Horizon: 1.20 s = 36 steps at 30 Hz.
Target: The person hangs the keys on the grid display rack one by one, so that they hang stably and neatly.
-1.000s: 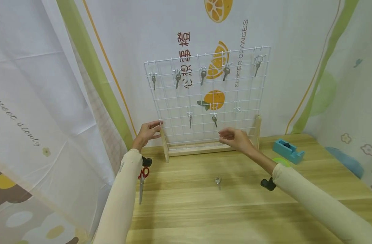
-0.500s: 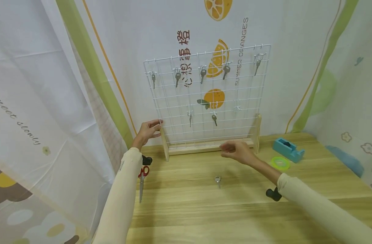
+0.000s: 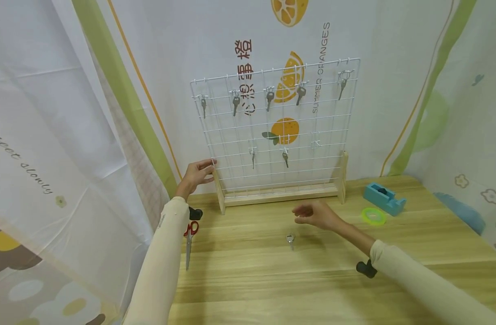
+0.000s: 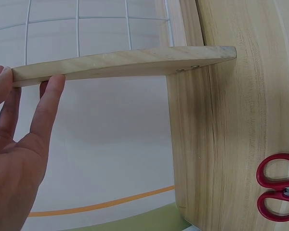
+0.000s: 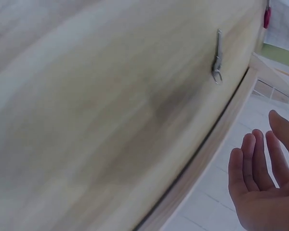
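Observation:
A white wire grid rack (image 3: 272, 118) stands on the wooden table, with several keys hanging from its hooks, such as a key (image 3: 300, 95) in the upper row. At the rack's left side my left hand (image 3: 196, 175) pinches the wooden side post (image 4: 135, 62) near its top end, thumb and fingers at its edges. My right hand (image 3: 318, 215) hovers in front of the rack's base, fingers loosely bent and nothing in them. Just left of and below it, a loose key with a ring (image 3: 290, 239) lies on the table. The right wrist view shows that key (image 5: 217, 62) beyond my fingers.
Red-handled scissors (image 3: 190, 239) lie at the table's left, beside my left forearm. A blue tape dispenser (image 3: 383, 198) and a yellow-green tape roll (image 3: 373, 216) sit at the right rear. Behind the rack hangs a printed curtain (image 3: 166, 67).
My right hand has come down from in front of the lower hooks toward the table, near the loose key. The tape roll is now uncovered. My left hand stays at the side post.

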{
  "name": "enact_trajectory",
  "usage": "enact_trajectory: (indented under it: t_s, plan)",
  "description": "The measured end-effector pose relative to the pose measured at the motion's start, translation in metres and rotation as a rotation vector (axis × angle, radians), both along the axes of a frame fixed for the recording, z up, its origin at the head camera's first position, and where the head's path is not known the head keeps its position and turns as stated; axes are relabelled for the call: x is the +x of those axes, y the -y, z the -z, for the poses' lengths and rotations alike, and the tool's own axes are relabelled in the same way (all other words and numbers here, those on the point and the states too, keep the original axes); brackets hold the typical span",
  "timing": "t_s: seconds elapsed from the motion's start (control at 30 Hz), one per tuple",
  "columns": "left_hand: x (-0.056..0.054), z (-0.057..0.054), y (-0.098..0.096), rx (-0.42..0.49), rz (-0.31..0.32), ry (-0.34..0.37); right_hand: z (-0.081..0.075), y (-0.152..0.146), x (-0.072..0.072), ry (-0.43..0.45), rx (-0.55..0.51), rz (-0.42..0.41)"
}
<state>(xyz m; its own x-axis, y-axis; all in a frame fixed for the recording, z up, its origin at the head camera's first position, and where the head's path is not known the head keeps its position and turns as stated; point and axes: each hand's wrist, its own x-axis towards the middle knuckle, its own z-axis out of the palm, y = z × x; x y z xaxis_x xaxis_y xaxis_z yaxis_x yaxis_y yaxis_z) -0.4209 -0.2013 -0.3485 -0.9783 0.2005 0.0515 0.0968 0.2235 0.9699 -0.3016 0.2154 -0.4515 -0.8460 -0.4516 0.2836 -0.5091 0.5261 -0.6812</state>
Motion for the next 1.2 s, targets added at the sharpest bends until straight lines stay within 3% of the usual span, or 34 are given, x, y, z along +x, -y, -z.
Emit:
enact_trajectory:
  t_s: [0.33,0.63,1.2]
  plan:
    - [0.002,-0.002,0.001,0.005,-0.002,0.007,0.019,0.005,0.006,0.026,0.013,-0.068]
    - [0.001,-0.002,0.002,0.007,-0.005,0.008,0.033,0.01,0.011,0.064,0.064,-0.066]
    - [0.002,-0.002,0.001,0.017,-0.002,0.013,0.048,0.017,0.011,0.013,0.068,-0.03]
